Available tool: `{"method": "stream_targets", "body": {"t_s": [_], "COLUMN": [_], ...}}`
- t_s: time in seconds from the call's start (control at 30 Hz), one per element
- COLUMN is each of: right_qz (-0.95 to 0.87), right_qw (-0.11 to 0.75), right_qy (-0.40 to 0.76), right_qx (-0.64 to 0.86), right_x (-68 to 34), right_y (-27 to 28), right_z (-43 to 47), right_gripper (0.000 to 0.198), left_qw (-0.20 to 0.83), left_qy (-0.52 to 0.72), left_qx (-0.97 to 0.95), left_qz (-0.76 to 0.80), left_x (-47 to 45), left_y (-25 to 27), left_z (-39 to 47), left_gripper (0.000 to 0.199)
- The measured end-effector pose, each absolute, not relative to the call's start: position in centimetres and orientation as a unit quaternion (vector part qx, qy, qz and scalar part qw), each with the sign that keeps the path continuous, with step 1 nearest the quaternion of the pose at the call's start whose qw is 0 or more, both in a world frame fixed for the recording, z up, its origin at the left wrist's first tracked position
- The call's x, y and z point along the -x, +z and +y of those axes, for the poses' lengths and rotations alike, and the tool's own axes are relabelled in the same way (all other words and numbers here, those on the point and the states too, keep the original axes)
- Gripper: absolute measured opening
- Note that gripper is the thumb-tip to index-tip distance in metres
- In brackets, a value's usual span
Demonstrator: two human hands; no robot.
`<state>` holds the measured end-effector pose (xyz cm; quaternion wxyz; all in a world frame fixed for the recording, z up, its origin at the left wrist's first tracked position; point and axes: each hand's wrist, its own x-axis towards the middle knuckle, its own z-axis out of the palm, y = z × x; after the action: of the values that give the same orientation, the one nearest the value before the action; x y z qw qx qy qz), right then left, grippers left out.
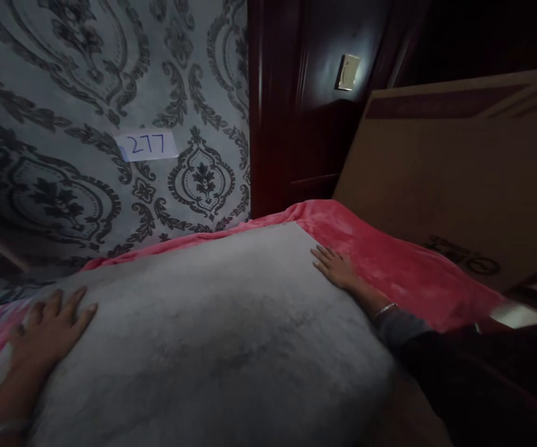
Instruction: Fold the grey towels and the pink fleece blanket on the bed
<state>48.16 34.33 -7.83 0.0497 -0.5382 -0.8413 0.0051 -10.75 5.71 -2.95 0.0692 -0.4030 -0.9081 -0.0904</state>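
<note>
A large grey-white, soft-looking cloth (212, 323) with darker patches lies spread before me over a pink-red blanket (389, 261). My left hand (49, 329) rests on the cloth near its left edge, fingers spread. At the cloth's right edge, my right hand (336, 267) lies flat with its fingers stretched toward the left. Neither hand is closed round anything. The near part of the cloth is dark and runs out of view at the bottom.
A patterned grey wall (203, 180) stands behind, with a paper label (149, 145) reading 277. Right of it is a dark red wooden door (291, 124) with a pale plate (348, 72). A big cardboard box (473, 167) leans at the right.
</note>
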Motion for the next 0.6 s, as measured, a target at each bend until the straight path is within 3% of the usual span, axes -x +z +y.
{"method": "stream_targets", "body": {"t_s": [0.23,0.4,0.6], "right_qz": [-0.824,-0.886,-0.823], "right_qw": [0.045,0.050,0.051], "right_qy": [0.030,0.034,0.005], "right_qx": [0.565,0.460,0.566], "right_x": [-49.9,-52.3,-57.3], "right_y": [-6.8,-9.1,-9.8], "right_z": [30.4,24.3,24.7], "right_gripper": [0.059,0.062,0.063], "left_qw": [0.008,-0.010,0.060], "left_qy": [-0.029,0.004,-0.032], "left_qx": [0.410,0.575,0.532], "left_qz": [-0.912,-0.818,-0.844], "left_x": [7.4,1.1,1.1], "left_y": [-0.4,-3.6,-6.5], "left_z": [4.7,-1.7,-12.4], "left_gripper": [0.074,0.069,0.070]}}
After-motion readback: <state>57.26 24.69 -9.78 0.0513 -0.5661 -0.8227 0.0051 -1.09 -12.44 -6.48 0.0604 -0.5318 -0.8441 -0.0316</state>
